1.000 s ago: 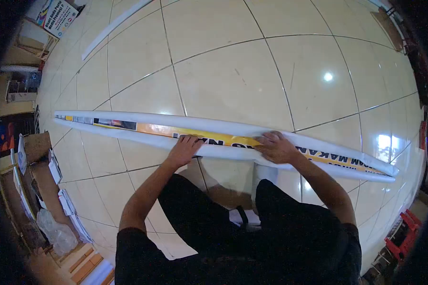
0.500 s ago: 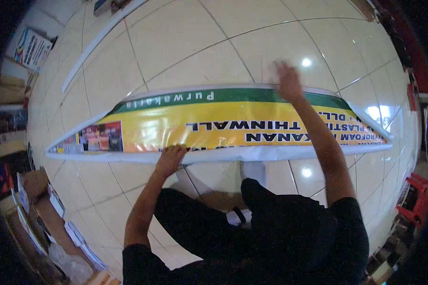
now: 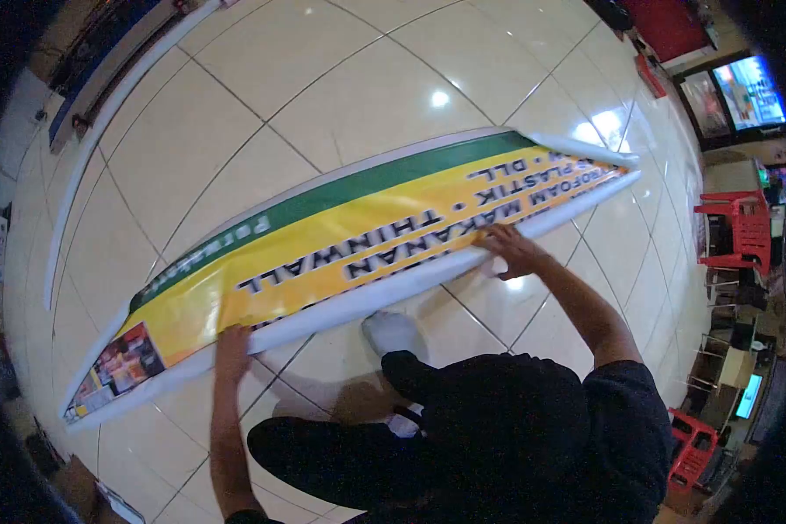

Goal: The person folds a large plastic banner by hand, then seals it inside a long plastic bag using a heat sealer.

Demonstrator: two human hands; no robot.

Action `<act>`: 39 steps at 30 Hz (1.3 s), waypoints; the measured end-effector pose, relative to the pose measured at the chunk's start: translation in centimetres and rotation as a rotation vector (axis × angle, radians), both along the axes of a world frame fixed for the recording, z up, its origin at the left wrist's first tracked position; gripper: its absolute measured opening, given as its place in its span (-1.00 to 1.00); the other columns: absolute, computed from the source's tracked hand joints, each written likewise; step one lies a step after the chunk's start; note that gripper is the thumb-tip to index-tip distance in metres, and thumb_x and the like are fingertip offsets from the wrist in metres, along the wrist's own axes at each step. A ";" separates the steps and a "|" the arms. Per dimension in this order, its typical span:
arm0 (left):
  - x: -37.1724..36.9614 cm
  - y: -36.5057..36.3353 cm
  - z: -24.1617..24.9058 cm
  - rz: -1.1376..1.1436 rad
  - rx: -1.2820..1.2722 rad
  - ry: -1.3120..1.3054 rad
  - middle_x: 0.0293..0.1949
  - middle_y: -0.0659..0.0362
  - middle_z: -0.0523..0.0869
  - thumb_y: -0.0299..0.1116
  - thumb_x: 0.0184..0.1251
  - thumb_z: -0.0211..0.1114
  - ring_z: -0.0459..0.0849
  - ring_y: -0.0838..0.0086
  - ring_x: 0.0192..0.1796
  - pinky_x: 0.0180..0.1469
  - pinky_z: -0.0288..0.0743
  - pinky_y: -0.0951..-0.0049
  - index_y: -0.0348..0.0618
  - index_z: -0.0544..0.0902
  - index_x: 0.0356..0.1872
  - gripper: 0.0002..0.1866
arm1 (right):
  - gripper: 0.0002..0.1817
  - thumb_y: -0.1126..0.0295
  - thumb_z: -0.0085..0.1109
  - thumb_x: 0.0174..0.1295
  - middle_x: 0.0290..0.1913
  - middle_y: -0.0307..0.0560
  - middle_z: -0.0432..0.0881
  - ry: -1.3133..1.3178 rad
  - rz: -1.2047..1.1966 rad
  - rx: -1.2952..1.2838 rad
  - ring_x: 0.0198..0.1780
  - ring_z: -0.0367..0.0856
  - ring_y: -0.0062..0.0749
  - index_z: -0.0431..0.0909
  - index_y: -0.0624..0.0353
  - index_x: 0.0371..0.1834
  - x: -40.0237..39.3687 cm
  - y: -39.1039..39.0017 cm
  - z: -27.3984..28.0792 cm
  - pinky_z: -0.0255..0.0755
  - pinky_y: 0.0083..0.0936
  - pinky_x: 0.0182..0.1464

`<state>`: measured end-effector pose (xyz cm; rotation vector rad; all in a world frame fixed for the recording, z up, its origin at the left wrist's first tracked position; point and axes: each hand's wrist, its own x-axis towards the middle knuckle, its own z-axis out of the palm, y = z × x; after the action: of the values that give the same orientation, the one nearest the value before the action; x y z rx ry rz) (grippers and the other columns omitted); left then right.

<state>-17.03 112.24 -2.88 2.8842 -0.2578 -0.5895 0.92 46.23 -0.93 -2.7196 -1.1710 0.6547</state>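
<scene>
A long printed banner (image 3: 323, 240), yellow with a green band and black lettering, lies on the tiled floor in front of me. Its near side is folded or rolled over, with the white back (image 3: 393, 288) facing out. My left hand (image 3: 232, 349) is closed over this near roll, left of the middle, its fingertips on the yellow print. Farther right, my right hand (image 3: 511, 251) grips the same roll, fingers curled over the top and thumb on the near side. The banner's far edge lies loose and slightly wavy.
A long white strip (image 3: 83, 166) lies on the floor at the far left. Red plastic chairs (image 3: 734, 229) and lit screens (image 3: 749, 92) stand along the right. My foot (image 3: 393, 334) is close to the banner's near edge.
My right hand has come down from the banner's far edge to the near roll. My left hand stays on the roll. The view has turned right, so the banner now lies slanted.
</scene>
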 end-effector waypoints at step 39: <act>-0.7 -0.7 -3.9 0.238 -0.244 -0.166 -0.15 0.02 0.68 -0.01 -0.28 0.54 0.60 0.06 -0.05 0.06 0.42 0.07 -0.04 0.70 -0.22 -0.47 | -0.67 0.35 0.23 -0.03 -0.16 0.09 0.59 0.110 0.034 0.134 0.00 0.51 0.01 0.61 0.13 -0.14 -5.4 24.3 -6.3 0.31 -0.04 0.12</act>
<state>-17.69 111.53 -6.79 2.6740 -0.0053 -0.2579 -4.49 70.52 -7.20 -2.5255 -1.1916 0.6933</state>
